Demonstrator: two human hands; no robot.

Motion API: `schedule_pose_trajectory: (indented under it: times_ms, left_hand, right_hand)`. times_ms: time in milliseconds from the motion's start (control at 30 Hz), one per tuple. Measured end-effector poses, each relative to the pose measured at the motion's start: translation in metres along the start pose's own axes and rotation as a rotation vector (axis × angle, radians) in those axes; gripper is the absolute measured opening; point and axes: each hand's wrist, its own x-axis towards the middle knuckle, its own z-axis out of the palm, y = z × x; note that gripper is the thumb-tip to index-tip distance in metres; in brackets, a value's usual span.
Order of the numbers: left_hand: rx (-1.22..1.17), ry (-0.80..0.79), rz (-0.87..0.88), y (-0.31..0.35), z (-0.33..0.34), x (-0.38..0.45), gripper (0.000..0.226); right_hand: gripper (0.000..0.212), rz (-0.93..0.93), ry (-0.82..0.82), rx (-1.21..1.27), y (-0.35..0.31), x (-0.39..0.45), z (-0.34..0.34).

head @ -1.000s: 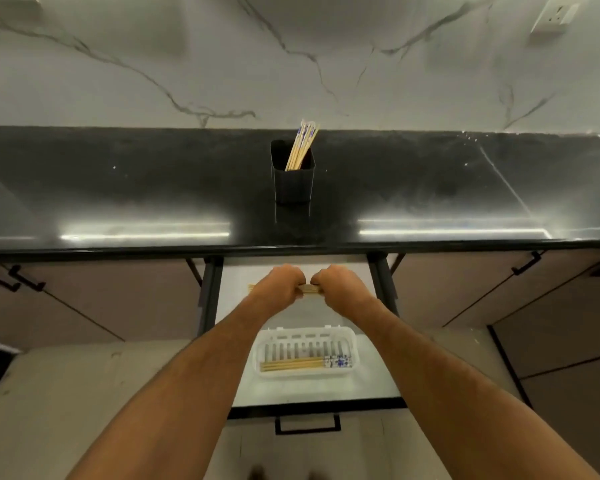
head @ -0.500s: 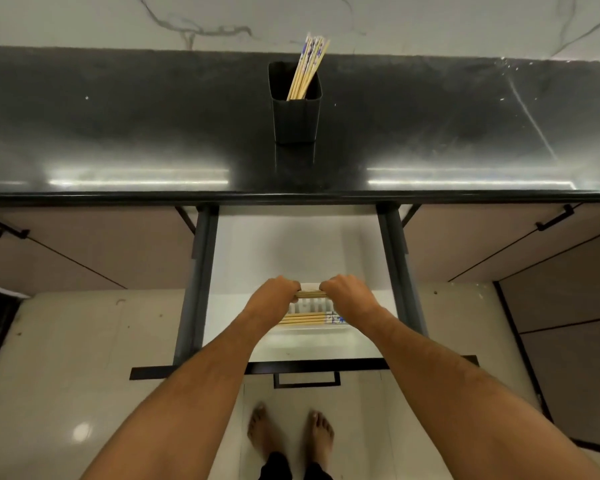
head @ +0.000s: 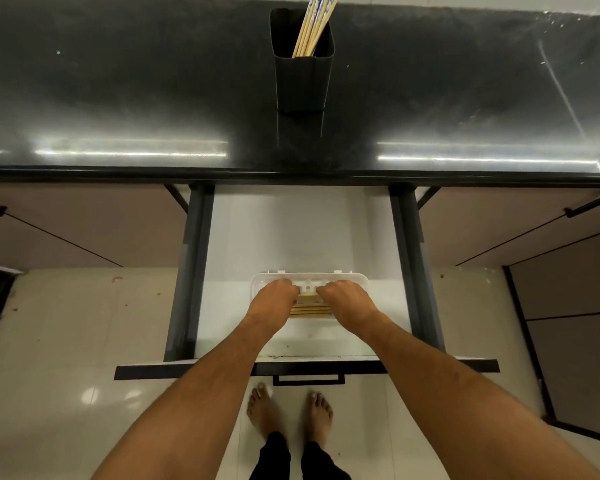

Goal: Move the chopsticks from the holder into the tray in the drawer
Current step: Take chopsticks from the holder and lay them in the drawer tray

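Note:
A black square holder (head: 302, 77) stands on the dark counter with several wooden chopsticks (head: 313, 27) leaning in it. Below, the open drawer (head: 291, 237) holds a white slotted tray (head: 309, 277) near its front. My left hand (head: 274, 299) and my right hand (head: 347, 301) are both down inside the tray, each gripping one end of a bundle of chopsticks (head: 308, 300). More chopsticks (head: 310, 311) lie in the tray just under that bundle. My hands hide most of the tray's floor.
The black counter edge (head: 291, 173) overhangs the drawer's back. Grey drawer rails (head: 191, 271) run down both sides, and the drawer front with its black handle (head: 309, 379) sits near my bare feet (head: 291, 410). Closed cabinet doors flank the drawer.
Both hands have carried the chopstick bundle from the back of the drawer forward and down into the tray. The view has tilted further down.

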Motion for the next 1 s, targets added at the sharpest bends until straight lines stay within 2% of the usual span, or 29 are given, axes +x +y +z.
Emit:
schedule_pose_trajectory:
  times_ms: [167,500,700,1000]
  left_hand:
    - [-0.006,0.031,-0.01,-0.003,0.008,0.003,0.024]
    - [0.043,0.106,0.002,-0.006,0.008,0.002,0.028]
    - [0.023,0.152,-0.017,-0.009,0.01,-0.003,0.03]
    - [-0.03,0.17,-0.046,-0.007,0.012,-0.004,0.032]
  right_hand:
    - [0.034,0.009,0.012,0.045,0.001,0.003,0.009]
    - [0.026,0.044,0.125,0.074,0.005,0.004,0.009]
    - [0.022,0.042,0.12,0.035,0.003,0.004,0.012]
    - [0.03,0.041,0.108,0.048,0.005,0.006,0.017]
